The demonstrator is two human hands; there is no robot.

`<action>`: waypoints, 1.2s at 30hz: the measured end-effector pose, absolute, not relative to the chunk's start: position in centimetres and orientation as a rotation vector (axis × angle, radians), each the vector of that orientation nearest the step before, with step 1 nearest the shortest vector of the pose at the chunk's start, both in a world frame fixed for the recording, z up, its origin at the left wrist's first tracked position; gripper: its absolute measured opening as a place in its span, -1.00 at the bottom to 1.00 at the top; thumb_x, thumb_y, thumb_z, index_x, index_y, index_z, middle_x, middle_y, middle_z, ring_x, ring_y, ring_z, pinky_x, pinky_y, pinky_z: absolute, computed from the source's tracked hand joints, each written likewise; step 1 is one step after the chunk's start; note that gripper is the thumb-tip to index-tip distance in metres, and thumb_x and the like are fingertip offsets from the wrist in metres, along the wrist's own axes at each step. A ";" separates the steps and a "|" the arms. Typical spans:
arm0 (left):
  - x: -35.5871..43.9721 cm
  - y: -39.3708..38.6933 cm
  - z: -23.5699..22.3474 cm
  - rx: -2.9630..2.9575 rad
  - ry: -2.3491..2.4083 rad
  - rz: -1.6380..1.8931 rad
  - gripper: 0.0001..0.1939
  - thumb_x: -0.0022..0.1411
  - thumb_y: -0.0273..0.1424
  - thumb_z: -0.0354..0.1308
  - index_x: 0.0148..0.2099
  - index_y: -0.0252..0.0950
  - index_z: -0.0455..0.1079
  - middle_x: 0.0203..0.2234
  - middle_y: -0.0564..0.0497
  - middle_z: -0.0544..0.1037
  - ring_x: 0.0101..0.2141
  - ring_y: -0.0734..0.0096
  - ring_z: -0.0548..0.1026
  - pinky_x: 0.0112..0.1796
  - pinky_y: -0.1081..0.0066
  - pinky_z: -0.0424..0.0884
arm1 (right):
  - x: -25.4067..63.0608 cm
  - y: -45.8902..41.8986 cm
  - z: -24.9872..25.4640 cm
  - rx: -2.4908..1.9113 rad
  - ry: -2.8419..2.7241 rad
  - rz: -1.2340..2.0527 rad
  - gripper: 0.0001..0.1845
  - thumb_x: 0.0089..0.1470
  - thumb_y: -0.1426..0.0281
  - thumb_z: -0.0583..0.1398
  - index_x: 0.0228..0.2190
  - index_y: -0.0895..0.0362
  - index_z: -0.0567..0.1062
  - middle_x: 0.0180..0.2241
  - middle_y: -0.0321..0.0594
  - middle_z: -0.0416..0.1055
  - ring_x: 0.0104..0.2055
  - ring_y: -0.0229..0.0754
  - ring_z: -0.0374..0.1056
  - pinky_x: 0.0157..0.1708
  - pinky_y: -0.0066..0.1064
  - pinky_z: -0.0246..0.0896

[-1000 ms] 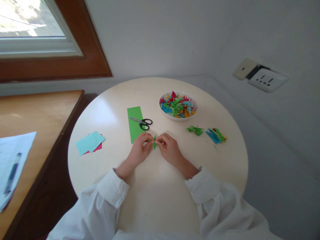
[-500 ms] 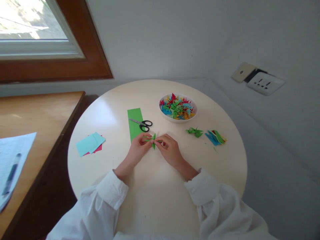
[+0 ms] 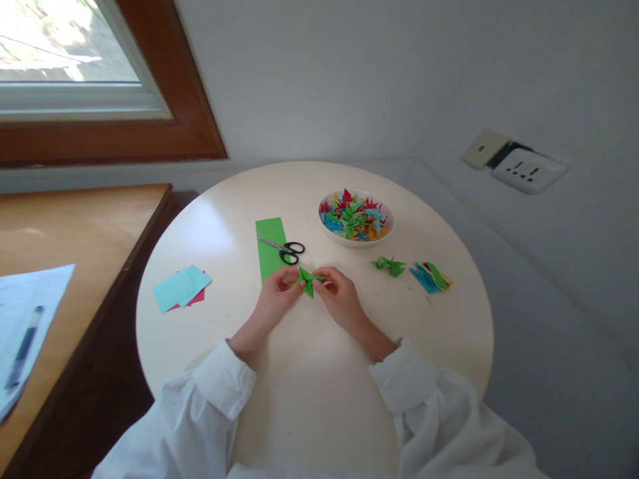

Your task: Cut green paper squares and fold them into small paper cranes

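A small green origami crane [image 3: 308, 281] is pinched between my two hands, its pointed flaps spread out. My left hand [image 3: 281, 291] grips its left side with thumb and fingers, and my right hand [image 3: 338, 293] its right side. Just beyond my left hand lies a green paper strip [image 3: 269, 229], partly covered by black-handled scissors [image 3: 289, 251]. Right of my right hand rest folded green cranes [image 3: 389, 266] on the table.
A white bowl [image 3: 357, 243] full of colourful paper cranes stands at the back. Blue and red paper squares [image 3: 182, 288] lie left; coloured paper pieces [image 3: 430, 277] and green scraps lie right on the round table [image 3: 309, 399]. A wooden desk [image 3: 100, 226] adjoins at left.
The green crane has turned and opened out between my fingers, showing broader flaps than before. My hands stay in nearly the same place.
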State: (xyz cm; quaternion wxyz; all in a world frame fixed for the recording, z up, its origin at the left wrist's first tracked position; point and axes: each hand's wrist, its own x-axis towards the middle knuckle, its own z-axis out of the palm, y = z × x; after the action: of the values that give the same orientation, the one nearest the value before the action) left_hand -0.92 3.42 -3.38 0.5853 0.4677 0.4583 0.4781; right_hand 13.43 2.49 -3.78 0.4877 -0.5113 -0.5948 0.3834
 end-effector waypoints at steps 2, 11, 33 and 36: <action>-0.8 3.4 -3.4 1.131 1.093 1.139 -0.78 -0.07 -0.39 0.25 -0.34 -0.36 0.35 -0.47 0.02 0.49 -0.46 0.50 0.44 -0.42 0.51 0.31 | 13.3 2.4 -3.7 -1.256 -1.447 0.939 -0.78 -0.08 0.35 0.18 -0.31 0.13 0.40 -0.29 -0.18 0.43 -0.35 -0.24 0.34 -0.42 -0.43 0.24; -0.8 3.4 -3.3 1.118 1.125 1.155 -0.74 -0.06 -0.31 0.26 -0.32 -0.36 0.44 -0.42 -0.02 0.52 -0.41 0.44 0.44 -0.38 0.47 0.33 | 13.2 2.3 -4.2 -1.245 -1.429 0.991 -0.59 -0.14 0.46 0.19 -0.17 0.08 0.33 -0.25 -0.22 0.40 -0.41 -0.30 0.32 -0.39 -0.43 0.26; -0.9 3.3 -2.4 0.667 0.941 1.119 -0.69 -0.17 -0.45 0.35 -0.29 -0.37 0.43 -0.46 -0.01 0.57 -0.42 0.45 0.50 -0.23 0.37 0.39 | 13.4 2.7 -4.8 -1.133 -1.275 1.158 -0.53 -0.19 0.49 0.15 -0.14 0.07 0.29 -0.27 -0.26 0.32 -0.35 -0.29 0.38 -0.33 -0.43 0.27; -1.0 3.3 -2.5 0.646 0.924 1.103 -0.71 -0.14 -0.47 0.34 -0.28 -0.36 0.42 -0.46 -0.01 0.56 -0.41 0.45 0.50 -0.24 0.38 0.39 | 13.4 2.7 -4.7 -1.121 -1.252 1.177 -0.53 -0.20 0.50 0.16 -0.15 0.07 0.29 -0.28 -0.26 0.32 -0.34 -0.28 0.38 -0.32 -0.42 0.27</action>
State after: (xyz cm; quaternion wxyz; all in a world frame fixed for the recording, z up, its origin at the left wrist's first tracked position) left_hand -0.99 3.34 -2.46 0.7049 0.2904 0.4158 0.4959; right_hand 13.36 2.70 -4.66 0.5183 -0.4671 -0.5220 0.4906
